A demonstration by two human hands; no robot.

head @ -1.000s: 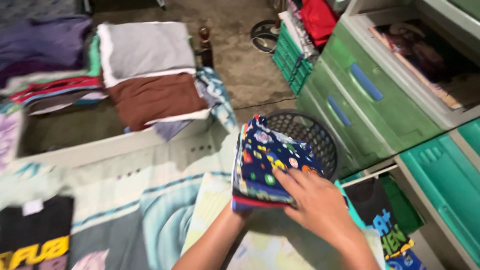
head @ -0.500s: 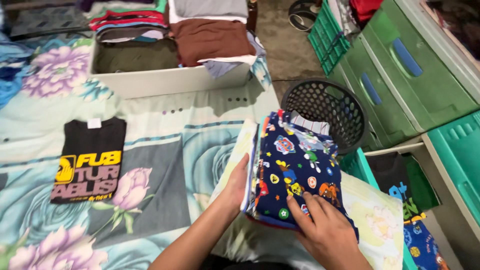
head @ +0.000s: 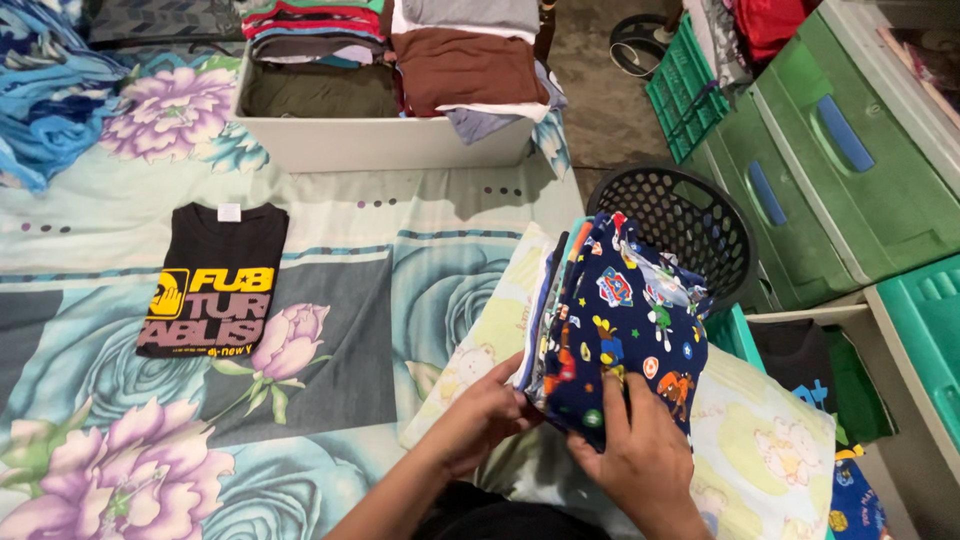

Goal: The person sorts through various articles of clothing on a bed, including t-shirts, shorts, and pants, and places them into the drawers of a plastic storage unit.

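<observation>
A stack of folded clothes [head: 620, 320], topped by a dark blue cartoon-print piece, stands tilted on a pale floral pillow [head: 770, 440]. My left hand [head: 485, 410] grips the stack's near left edge. My right hand [head: 640, 455] presses on the blue top piece with its fingers spread over the near end. Both forearms come up from the bottom of the view.
A black T-shirt with yellow print [head: 210, 285] lies folded on the floral bedsheet [head: 330, 330]. A white box [head: 390, 145] of folded clothes stands at the back. A black mesh basket [head: 690, 225] and green drawers [head: 830, 160] are to the right, with an open drawer [head: 815, 365] below.
The stack has tipped more upright and shifted slightly right. My left hand moved from the stack's side to its near edge. The view has swung left and down.
</observation>
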